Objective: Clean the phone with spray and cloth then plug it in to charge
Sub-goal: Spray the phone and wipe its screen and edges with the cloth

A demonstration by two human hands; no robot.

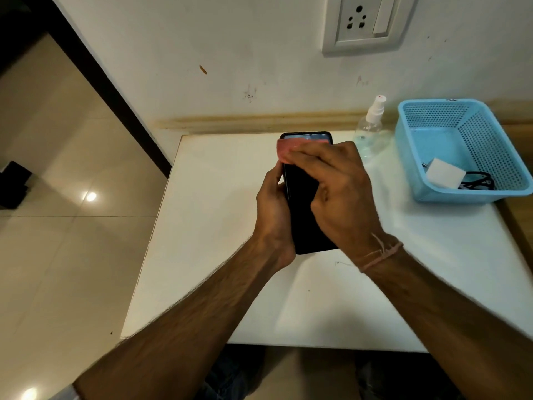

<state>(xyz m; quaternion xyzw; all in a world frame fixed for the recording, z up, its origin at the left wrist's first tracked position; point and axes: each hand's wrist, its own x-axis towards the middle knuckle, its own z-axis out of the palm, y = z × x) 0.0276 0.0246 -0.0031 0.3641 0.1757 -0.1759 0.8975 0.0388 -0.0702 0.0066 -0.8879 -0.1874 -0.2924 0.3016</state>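
My left hand [274, 203] grips a black phone [302, 197] by its left edge, holding it above the white table [202, 255] with the dark screen facing up. My right hand [337, 186] lies across the screen and presses a pink cloth [285, 150] against the phone's upper part; most of the cloth is hidden under the fingers. A clear spray bottle [370, 125] with a white nozzle stands at the back of the table, just right of the phone. A white charger [445, 173] with a black cable [478, 181] lies inside the blue basket [418, 157].
A white wall socket [364, 21] with a switch is mounted on the wall above the table. The blue basket stands at the table's back right corner. Tiled floor lies to the left of the table's left edge.
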